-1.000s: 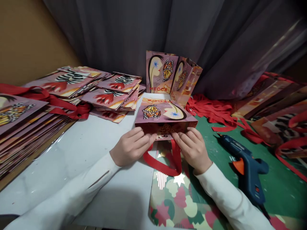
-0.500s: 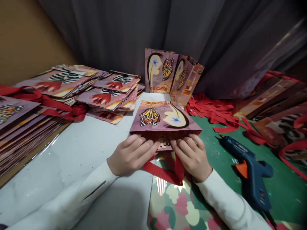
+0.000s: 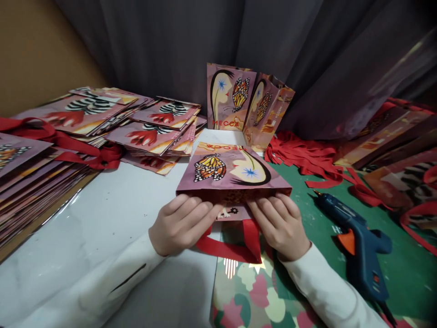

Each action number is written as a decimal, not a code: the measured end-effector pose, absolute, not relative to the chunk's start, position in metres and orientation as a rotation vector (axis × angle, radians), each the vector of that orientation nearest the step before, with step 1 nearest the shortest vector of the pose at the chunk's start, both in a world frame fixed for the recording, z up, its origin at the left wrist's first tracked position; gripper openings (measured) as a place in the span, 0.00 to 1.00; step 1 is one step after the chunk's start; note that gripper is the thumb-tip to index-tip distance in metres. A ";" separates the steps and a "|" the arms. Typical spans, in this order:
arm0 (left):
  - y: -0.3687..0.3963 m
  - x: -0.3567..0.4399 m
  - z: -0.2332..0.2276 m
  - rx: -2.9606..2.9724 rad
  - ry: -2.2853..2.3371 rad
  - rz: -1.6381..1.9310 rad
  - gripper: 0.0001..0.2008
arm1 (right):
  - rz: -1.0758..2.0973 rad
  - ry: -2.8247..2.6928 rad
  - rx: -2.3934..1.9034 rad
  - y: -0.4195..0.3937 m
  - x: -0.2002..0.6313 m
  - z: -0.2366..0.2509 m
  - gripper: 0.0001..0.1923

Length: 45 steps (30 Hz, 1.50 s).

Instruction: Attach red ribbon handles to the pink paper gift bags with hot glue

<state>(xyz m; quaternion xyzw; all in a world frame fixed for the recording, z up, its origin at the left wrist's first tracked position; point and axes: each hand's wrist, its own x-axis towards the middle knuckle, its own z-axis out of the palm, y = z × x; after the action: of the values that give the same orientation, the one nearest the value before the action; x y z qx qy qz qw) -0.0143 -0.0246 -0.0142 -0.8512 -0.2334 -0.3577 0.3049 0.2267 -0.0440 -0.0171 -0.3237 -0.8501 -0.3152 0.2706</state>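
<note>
Draped grey curtain (image 3: 164, 45) behind; hands (image 3: 184, 225) gripping mouth of boxy printed paper bag (image 3: 234, 171), flat red ribbon handle (image 3: 230, 250) looped.

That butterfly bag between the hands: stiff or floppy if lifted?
The bag would probably hold its shape, given its flat top and crisp edges. It's likely light for its size, with thin walls at the open mouth. Its red ribbon handle would likely flop, since it bends loosely.

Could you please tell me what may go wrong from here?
The left hand and right hand hold the paper bag by its mouth; uneven pulling might crease it. The red handle between them could snag as they move. The glue gun lies near the right sleeve, which might knock it.
</note>
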 end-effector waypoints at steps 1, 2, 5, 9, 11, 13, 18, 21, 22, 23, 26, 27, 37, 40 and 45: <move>-0.024 -0.016 -0.014 -2.251 -0.621 -0.936 0.09 | -0.854 -2.310 -0.861 -0.043 0.230 -0.017 0.15; -0.023 -0.016 -0.015 -2.250 -0.624 -0.926 0.10 | -0.857 -2.330 -0.846 -0.042 0.232 -0.017 0.14; -0.021 -0.016 -0.014 -2.246 -0.615 -0.921 0.10 | -0.858 -2.331 -0.822 -0.041 0.234 -0.018 0.12; -0.022 -0.013 -0.011 -2.231 -0.578 -0.954 0.11 | -0.870 -2.266 -0.836 -0.042 0.231 -0.017 0.11; -0.023 -0.013 -0.010 -2.232 -0.577 -0.955 0.11 | -0.877 -2.266 -0.850 -0.044 0.230 -0.016 0.12; -0.023 -0.013 -0.011 -2.228 -0.577 -0.947 0.10 | -0.865 -2.285 -0.880 -0.045 0.229 -0.015 0.12; -0.027 -0.011 -0.017 -2.228 -0.595 -0.935 0.10 | -0.705 -2.312 -1.061 -0.051 0.222 -0.012 0.15; -0.032 -0.007 -0.021 -2.250 -0.663 -0.911 0.09 | -0.620 -2.320 -1.143 -0.057 0.214 -0.011 0.15; -0.033 -0.006 -0.022 -2.256 -0.676 -0.902 0.09 | -0.603 -2.322 -1.164 -0.059 0.211 -0.011 0.14; -0.034 -0.005 -0.022 -2.260 -0.682 -0.898 0.09 | -0.587 -2.326 -1.185 -0.061 0.208 -0.011 0.13; -0.035 -0.002 -0.023 -2.255 -0.677 -0.922 0.10 | -0.565 -2.329 -1.223 -0.063 0.204 -0.013 0.13; -0.035 -0.001 -0.023 -2.250 -0.671 -0.928 0.10 | -0.572 -2.326 -1.225 -0.063 0.204 -0.014 0.13; -0.030 -0.015 -0.018 -2.207 -0.630 -0.882 0.10 | -0.760 -2.325 -0.951 -0.047 0.232 -0.014 0.12; -0.028 -0.020 -0.023 -2.197 -0.601 -0.896 0.10 | -0.779 -2.361 -0.906 -0.045 0.239 -0.011 0.12; -0.025 -0.023 -0.028 -2.198 -0.585 -0.928 0.11 | -0.753 -2.310 -0.874 -0.046 0.241 -0.011 0.13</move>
<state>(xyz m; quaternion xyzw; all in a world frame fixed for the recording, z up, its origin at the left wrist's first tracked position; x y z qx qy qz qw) -0.0231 -0.0254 -0.0284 -0.8428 -0.2241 -0.3560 0.3357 0.2410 -0.0460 -0.0110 -0.3254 -0.8598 -0.2804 0.2761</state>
